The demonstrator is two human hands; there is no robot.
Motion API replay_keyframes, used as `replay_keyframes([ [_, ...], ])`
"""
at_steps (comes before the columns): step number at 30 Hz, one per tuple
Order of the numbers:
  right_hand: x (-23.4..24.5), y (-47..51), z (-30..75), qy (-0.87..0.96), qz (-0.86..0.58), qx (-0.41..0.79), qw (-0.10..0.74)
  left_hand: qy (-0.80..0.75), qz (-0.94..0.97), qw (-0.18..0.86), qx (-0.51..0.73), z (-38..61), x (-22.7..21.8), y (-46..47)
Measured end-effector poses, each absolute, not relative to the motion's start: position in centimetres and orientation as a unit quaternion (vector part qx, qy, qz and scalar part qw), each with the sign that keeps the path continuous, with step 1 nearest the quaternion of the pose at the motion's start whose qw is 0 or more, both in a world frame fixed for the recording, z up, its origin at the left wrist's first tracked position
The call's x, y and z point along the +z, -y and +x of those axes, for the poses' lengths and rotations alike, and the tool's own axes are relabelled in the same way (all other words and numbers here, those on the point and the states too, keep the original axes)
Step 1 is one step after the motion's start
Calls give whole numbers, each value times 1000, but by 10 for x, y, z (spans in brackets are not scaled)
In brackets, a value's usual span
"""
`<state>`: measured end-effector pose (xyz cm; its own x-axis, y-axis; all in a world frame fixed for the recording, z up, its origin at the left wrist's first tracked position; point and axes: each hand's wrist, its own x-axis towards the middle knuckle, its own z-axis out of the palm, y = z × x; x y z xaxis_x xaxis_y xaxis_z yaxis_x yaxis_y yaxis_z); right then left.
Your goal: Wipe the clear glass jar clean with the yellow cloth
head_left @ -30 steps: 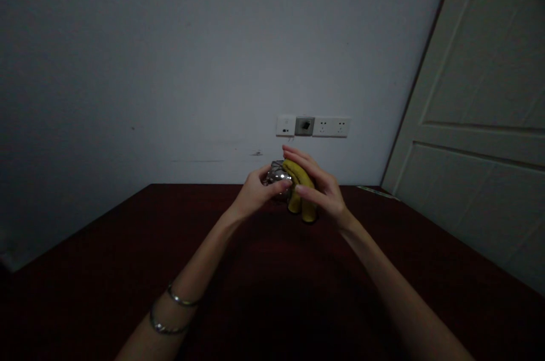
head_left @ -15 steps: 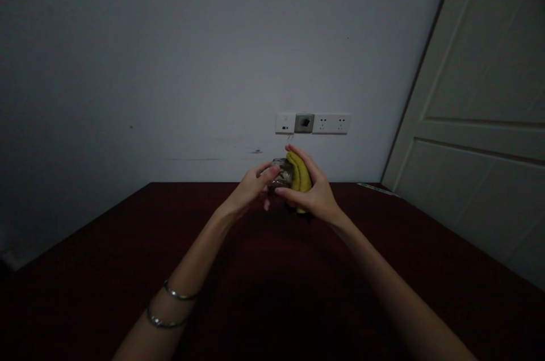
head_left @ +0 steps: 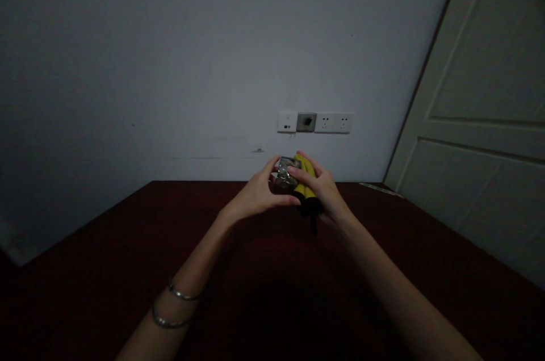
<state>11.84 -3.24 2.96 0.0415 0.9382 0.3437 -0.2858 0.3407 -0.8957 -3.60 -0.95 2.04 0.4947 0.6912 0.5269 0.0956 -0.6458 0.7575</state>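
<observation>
Just above the table, a small shiny block, clear or clear-wrapped with dark and pale patches, is between my two hands. My left hand curves around its left side, fingers partly hidden behind it and thumb stretched below toward the yellow bundle. Wrapped around a soft yellow bundle is my right hand, its thumb lying across the block's face. The bundle looks like folded fabric with black lower ends and a dark strip dangling. Block and bundle touch; their exact kinds cannot be made out.
A dark red table runs up to a grey-white wall. Wall sockets and switches sit behind my hands. To the right stands a pale panelled door, with a thin flat strip near the table's back right corner.
My left thumb has moved off the block to below it, while my right thumb has come up onto its face. The yellow bundle has tilted, showing its black ends and dangling strip.
</observation>
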Motion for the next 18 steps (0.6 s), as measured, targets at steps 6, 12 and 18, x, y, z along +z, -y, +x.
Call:
replay_keyframes([
  [6,31,31,118,506,-327,486,633,-230,784,342,465,-29,14,6],
  [12,31,31,118,532,-347,472,611,-232,765,358,482,-29,11,0],
  [18,25,25,121,593,-375,416,578,-229,770,359,475,-30,11,0],
])
